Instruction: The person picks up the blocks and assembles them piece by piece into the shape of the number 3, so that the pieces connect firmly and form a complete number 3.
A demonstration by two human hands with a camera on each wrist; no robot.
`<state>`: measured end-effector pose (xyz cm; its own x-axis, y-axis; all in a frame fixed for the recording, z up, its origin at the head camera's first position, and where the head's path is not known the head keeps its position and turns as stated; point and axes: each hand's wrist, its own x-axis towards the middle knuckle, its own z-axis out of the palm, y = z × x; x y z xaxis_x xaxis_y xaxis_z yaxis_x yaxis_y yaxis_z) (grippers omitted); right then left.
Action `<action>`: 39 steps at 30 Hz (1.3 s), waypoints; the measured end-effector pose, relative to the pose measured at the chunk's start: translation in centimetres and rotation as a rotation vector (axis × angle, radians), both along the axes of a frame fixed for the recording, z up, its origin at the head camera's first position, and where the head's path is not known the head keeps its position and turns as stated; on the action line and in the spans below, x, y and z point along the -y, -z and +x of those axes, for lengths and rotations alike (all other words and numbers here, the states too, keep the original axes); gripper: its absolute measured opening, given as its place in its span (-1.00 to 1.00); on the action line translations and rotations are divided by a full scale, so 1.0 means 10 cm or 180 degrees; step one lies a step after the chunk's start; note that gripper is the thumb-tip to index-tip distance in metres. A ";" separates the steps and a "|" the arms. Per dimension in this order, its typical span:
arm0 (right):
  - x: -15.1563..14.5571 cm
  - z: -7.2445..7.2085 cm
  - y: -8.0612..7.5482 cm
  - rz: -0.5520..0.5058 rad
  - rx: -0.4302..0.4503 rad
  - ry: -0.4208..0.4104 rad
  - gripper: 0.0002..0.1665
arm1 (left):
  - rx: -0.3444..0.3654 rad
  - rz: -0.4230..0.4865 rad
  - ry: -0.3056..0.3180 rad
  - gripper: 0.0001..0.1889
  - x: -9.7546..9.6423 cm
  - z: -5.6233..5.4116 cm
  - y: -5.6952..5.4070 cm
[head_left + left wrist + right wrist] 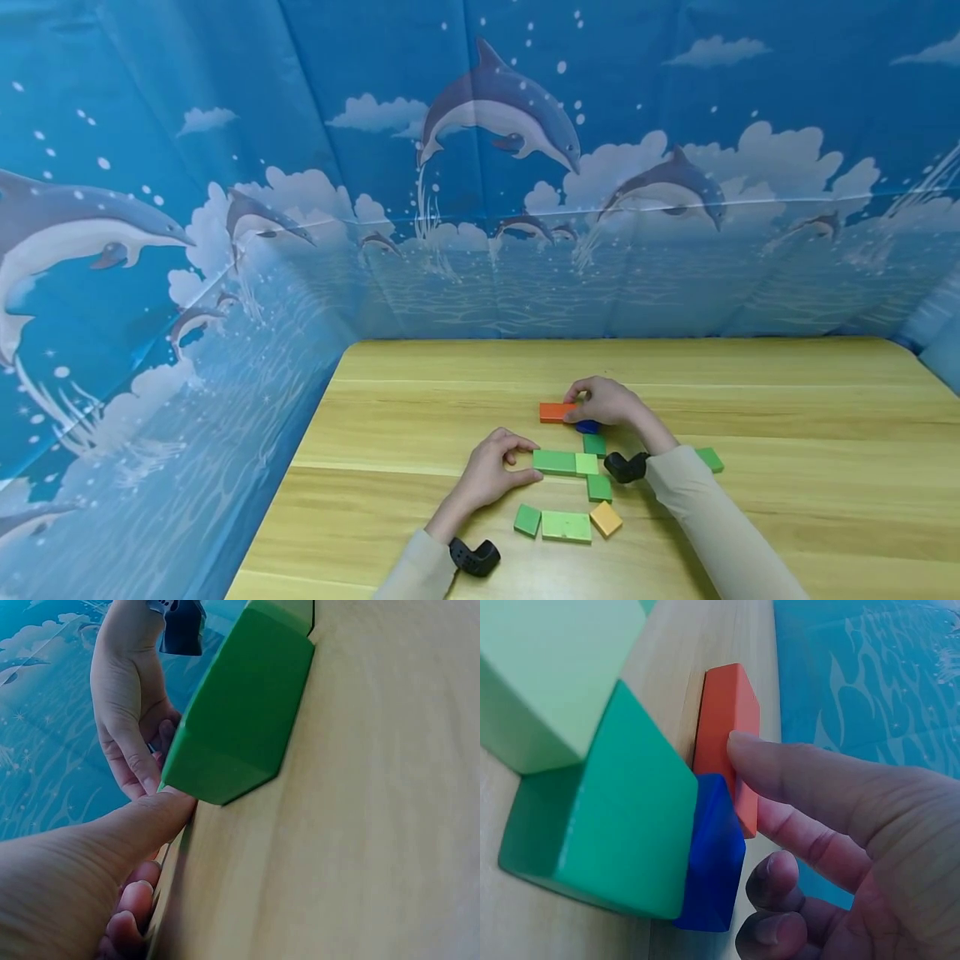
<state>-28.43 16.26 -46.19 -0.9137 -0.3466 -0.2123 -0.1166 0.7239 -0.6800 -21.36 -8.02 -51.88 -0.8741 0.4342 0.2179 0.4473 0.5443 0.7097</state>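
My right hand (609,402) pinches an orange-red rectangular block (553,412) between thumb and fingers. In the right wrist view this block (718,720) lies against a dark blue block (714,859), with a green block (637,817) just nearer. In the head view, my left hand (491,471) has its thumb and index fingertip on either side of the left end of a long green block (553,462). A pale green block (587,464) joins that block's right end. In the left wrist view a dark green block (240,712) partly hides the left fingertips.
Below my hands on the wooden table (360,433) lie a small green block (527,521), a light green rectangular block (567,527) and a yellow-orange square block (606,519). Another green block (708,459) lies beyond the right sleeve. A dolphin-printed curtain (480,275) hangs behind.
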 end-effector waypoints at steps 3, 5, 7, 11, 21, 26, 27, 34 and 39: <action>0.00 0.00 0.00 -0.0021 0.0021 -0.0006 -0.70 | 0.0009 -0.0001 0.0000 -0.64 0.00 0.01 -0.02; -0.01 -0.01 0.01 -0.0042 0.0039 -0.0018 -0.69 | 0.0016 -0.0011 0.0000 -0.64 0.00 0.02 -0.03; -0.01 -0.01 0.01 -0.0046 0.0056 -0.0017 -0.69 | 0.0019 -0.0017 -0.0002 -0.65 0.00 0.02 -0.03; -0.02 0.01 0.00 -0.0065 0.0010 -0.0041 -0.62 | 0.0023 -0.0014 -0.0010 -0.64 0.00 0.02 -0.02; -0.42 0.30 -0.11 -0.0362 -0.0837 0.0227 -0.52 | 0.0046 0.0014 -0.0002 -0.64 -0.01 0.05 0.00; -0.77 0.55 -0.21 -0.0070 -0.1185 0.0384 -0.66 | 0.0016 0.0006 -0.0024 -0.63 0.01 0.04 0.01; -0.84 0.60 -0.23 0.0007 -0.1195 0.0386 -0.69 | 0.0004 -0.0001 -0.0026 -0.63 0.01 0.04 0.01; -1.22 0.89 -0.18 0.0551 -0.0923 0.0183 -0.59 | -0.0003 0.0005 -0.0007 -0.64 0.04 0.03 -0.01; -1.33 0.98 -0.08 0.0542 -0.0520 0.0013 -0.33 | 0.0068 0.0026 0.0010 -0.63 0.02 0.03 -0.02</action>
